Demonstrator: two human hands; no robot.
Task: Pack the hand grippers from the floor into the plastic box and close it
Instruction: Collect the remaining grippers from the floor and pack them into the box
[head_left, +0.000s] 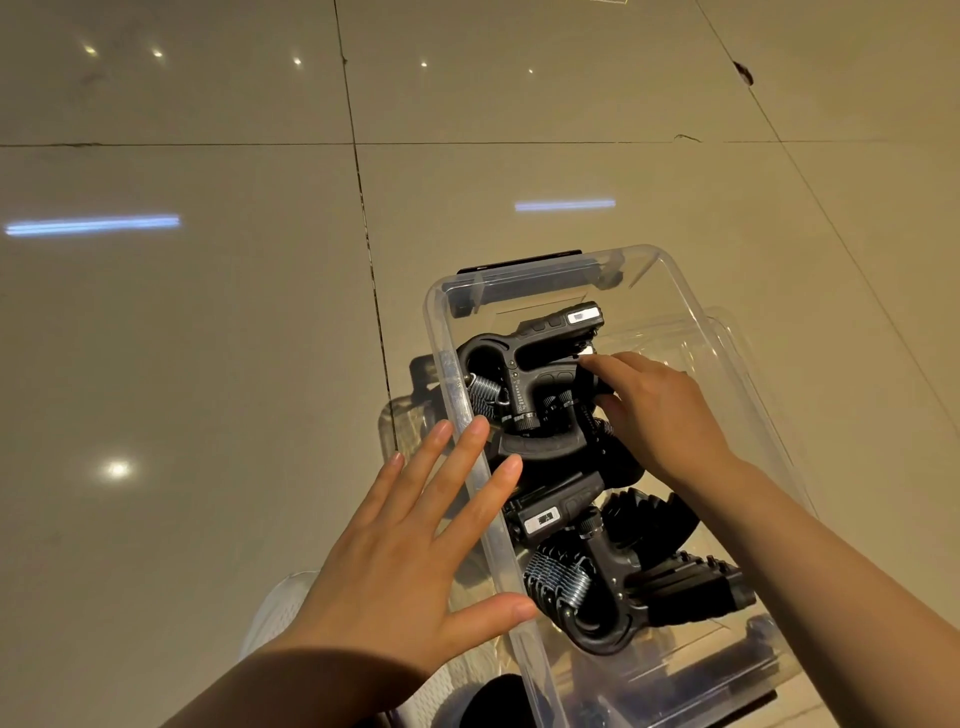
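Pinching the topmost black spring-loaded hand gripper (540, 364) near the far end of the clear plastic box (441, 332), the right hand (660, 410) is seating it; the left hand (415, 535), fingers spread flat, is steadying the box's left wall.

A glossy beige tiled floor (182, 338) with dark grout lines carries a clear plastic storage box (769, 415), which appears to sit on its transparent lid (727, 332), lying flat beneath it.

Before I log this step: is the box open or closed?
Open. The box has no lid on top, and the right hand reaches inside among the grippers.
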